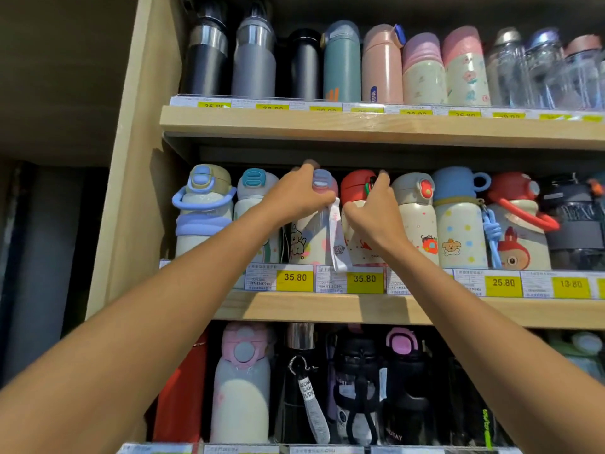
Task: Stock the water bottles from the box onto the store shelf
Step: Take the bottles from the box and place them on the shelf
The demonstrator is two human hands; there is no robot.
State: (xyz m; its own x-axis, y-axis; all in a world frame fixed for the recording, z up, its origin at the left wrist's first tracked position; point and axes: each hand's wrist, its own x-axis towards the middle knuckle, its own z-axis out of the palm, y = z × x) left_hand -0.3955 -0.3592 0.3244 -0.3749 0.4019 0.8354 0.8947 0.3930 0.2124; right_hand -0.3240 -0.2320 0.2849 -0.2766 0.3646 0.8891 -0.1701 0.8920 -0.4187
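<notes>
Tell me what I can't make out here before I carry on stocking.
Head view only:
1. The box: out of frame, so the remaining stock is unknown.
2. Lid of the puppy bottle: mostly covered by the gripping left hand.
3. Body of the red-lidded bottle: behind the right hand and wrist.
4. The top-shelf price tags: figures cut by the shelf lip.
5. Rear rows: hidden by the front bottles.

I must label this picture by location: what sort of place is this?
Most likely a shop: wooden shelves hold rows of water bottles, yellow price tags line the shelf edges, and the left hand grips a puppy-print bottle, the right hand a red-lidded bottle.
</notes>
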